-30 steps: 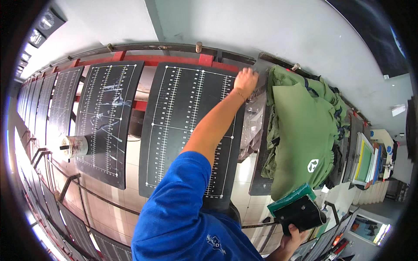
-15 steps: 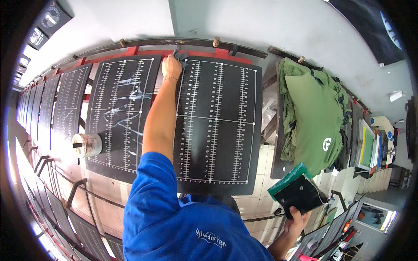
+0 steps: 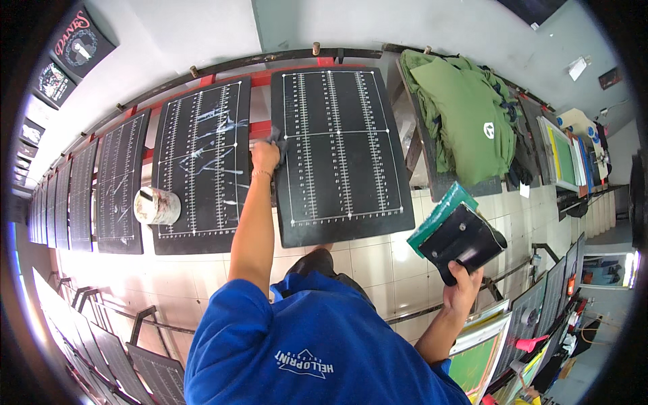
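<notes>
- Your left hand [image 3: 265, 156] now sits at the gap between two black printing boards, its fingers closed around a small dark grey rag [image 3: 277, 140]. A second ago that hand was up at the far right corner of the board in front of you, and half a second ago at its far left corner; it has since come nearer along the left edge.
- The clean black rectangular board with white ruler lines [image 3: 341, 152] lies right of that hand. I judge that the wipe has run across the board's far edge and down its left side.
- The streaked black board with white smears [image 3: 202, 162] lies left of the hand and looks unwiped.
- A short round paint-stained tub [image 3: 156, 206] stands on the near left part of the streaked board, well apart from the rag.
- Your right hand [image 3: 466, 287] stays low at the near right, fingers wrapped around the bottom of a flat black wallet-like pad backed with a green sheet [image 3: 459, 233]; it has barely moved.
- A pile of olive green shirts [image 3: 466, 115] rests on the next board to the right, untouched across all three moments.
- More ruled black boards [image 3: 120, 182] run off to the far left along the red rail [image 3: 260, 128].
</notes>
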A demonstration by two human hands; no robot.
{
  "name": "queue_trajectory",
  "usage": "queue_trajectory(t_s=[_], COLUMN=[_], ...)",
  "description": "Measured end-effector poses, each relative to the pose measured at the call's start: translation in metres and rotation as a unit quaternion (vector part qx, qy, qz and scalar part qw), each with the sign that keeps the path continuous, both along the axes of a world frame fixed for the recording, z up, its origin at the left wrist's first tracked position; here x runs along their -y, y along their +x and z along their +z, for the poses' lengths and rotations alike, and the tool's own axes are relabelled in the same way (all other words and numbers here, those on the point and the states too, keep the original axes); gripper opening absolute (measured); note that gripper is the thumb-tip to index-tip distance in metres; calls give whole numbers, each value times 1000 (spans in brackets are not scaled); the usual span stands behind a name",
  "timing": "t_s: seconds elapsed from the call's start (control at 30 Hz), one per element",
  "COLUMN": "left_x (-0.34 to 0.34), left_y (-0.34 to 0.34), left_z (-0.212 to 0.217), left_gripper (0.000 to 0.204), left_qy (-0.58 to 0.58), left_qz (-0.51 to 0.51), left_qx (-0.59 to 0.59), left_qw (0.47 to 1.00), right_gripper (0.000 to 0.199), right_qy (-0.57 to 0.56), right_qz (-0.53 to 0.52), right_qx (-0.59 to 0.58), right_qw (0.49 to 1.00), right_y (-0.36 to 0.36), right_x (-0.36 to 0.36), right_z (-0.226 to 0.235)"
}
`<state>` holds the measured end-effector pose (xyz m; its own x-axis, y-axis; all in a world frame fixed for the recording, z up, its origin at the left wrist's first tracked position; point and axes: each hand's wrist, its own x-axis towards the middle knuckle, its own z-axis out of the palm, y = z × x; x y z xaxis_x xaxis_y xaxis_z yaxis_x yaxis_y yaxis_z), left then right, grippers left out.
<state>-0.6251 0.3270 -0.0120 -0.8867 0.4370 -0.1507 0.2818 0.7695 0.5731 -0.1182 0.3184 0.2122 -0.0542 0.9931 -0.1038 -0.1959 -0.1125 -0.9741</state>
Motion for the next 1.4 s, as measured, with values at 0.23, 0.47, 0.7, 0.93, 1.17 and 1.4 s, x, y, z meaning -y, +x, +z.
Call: queue_trajectory(t_s=[0.23,0.47,0.7,0.93,1.17,1.4], left_x=[164,310,488,742,891,996], left_y=[123,139,-21,-242,-479,-637], left_z=[-5,39,119,50,26,9], left_gripper=[41,41,53,64,40,81], left_qy=[29,-56,-56,147,317,-72], left_qz=[-88,-265,38,324,507,482], left_qx=[44,136,183,46,-45,-180], left_qw=[995,953,981,934,800,854], right_gripper=[48,40,45,56,60,53], right_qy=[-58,-70,-57,-74,-38,-72], right_qz=[22,88,204,131,96,82], right_qx=[-47,-10,43,77,109,54], right_qw=[997,994,976,986,989,993], right_y=[-16,-85,-229,-350,-407,-440], right_x=[50,89,167,226,227,234], right_z=[-13,-39,-66,-83,-72,-82])
